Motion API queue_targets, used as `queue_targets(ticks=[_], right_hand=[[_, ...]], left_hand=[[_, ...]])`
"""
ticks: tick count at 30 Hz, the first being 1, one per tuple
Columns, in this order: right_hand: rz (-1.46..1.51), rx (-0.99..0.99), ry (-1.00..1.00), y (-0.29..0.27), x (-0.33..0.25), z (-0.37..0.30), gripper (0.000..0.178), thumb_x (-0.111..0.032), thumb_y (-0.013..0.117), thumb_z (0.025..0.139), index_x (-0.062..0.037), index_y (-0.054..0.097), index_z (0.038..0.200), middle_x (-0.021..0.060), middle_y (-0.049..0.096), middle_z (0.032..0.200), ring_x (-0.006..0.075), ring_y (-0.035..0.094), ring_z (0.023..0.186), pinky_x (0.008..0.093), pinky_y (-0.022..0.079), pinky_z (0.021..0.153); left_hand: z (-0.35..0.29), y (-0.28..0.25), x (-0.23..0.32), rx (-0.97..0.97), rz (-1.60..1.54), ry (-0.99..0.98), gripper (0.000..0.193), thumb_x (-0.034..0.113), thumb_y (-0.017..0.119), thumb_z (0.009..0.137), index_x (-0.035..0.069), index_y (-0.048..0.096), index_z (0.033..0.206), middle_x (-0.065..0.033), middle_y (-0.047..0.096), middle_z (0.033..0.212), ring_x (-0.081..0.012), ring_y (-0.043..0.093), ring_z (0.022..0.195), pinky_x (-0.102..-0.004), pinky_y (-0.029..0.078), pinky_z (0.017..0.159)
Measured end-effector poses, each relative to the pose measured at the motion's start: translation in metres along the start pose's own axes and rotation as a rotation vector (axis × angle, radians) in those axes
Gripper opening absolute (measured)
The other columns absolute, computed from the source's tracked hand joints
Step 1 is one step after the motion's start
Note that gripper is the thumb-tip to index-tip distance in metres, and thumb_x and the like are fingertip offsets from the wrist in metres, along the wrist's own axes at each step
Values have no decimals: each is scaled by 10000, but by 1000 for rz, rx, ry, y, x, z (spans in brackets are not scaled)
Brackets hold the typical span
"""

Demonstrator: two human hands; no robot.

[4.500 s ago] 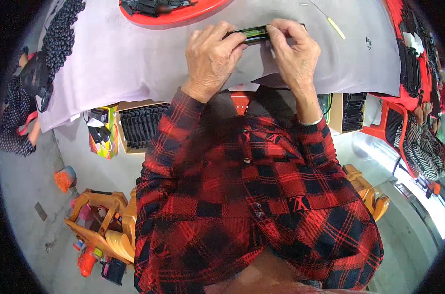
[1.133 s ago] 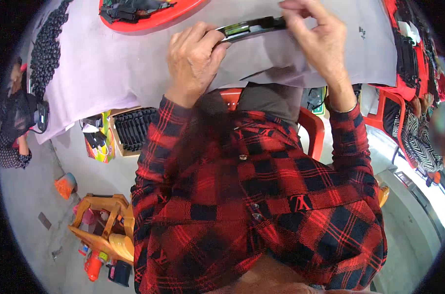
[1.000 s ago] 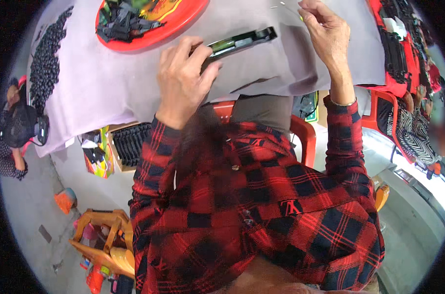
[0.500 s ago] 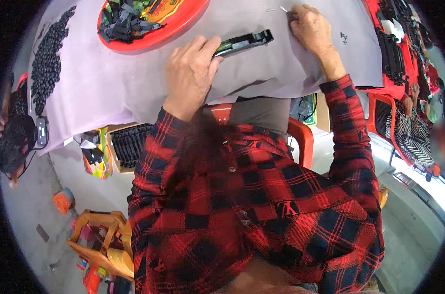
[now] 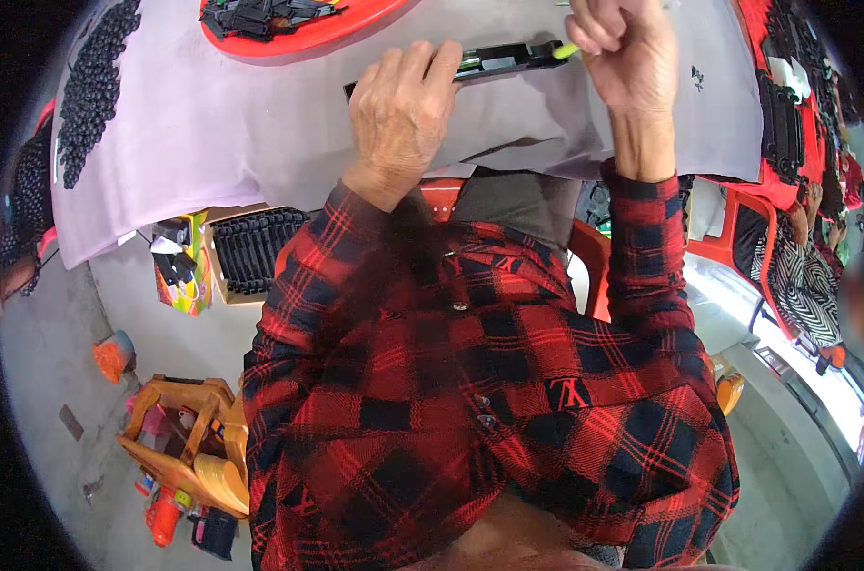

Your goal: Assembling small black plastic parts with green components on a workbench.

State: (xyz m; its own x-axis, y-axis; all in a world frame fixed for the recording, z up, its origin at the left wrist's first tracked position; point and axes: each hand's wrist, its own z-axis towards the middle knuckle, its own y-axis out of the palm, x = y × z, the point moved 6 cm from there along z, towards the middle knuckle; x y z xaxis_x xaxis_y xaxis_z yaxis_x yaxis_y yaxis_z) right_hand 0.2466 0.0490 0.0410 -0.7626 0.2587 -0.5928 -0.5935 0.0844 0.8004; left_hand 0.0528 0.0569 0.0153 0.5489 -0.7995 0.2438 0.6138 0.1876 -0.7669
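Observation:
My left hand (image 5: 400,119) is closed over a long, narrow black plastic part (image 5: 513,59) with an open channel, pressing it near the cloth-covered table. At the part's right end, my right hand (image 5: 634,67) has its fingers curled around a slim yellow-green tool (image 5: 567,50). One end of the tool sticks out beside the black part; whether they touch I cannot tell. The fingers cover most of the tool, so its exact kind is unclear.
A red tray (image 5: 303,38) of black pieces stands beyond my left hand. Many small round black pieces (image 5: 94,95) are heaped at far left. Tiny dark bits (image 5: 698,79) lie right of my right hand. Below the table edge, a box (image 5: 260,252) holds rows of black parts.
My right hand has come nearer and lifted toward the black part's right end, where the yellow-green tool now shows. The black part has turned flatter and shifted right with my left hand.

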Motion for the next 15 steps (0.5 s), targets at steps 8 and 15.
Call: queue_targets(ticks=[8, 15], right_hand=[[-501, 0, -15, 32, 42, -2, 353, -331, 396, 1093, -18, 554, 1044, -47, 305, 591, 74, 279, 489, 233, 263, 463], [-122, -304, -39, 21, 54, 9, 266, -266, 435, 1071, -23, 541, 1049, -43, 342, 649, 72, 315, 553, 244, 310, 517]], left_hand=[[2, -2, -2, 6, -121, 61, 375, 141, 766, 696, 129, 634, 1047, 1, 609, 943, -209, 612, 840, -352, 499, 728], [3, -1, -4, -24, -141, 59, 400, 183, 780, 736, 140, 652, 1113, -27, 596, 944, -238, 606, 871, -368, 482, 743]])
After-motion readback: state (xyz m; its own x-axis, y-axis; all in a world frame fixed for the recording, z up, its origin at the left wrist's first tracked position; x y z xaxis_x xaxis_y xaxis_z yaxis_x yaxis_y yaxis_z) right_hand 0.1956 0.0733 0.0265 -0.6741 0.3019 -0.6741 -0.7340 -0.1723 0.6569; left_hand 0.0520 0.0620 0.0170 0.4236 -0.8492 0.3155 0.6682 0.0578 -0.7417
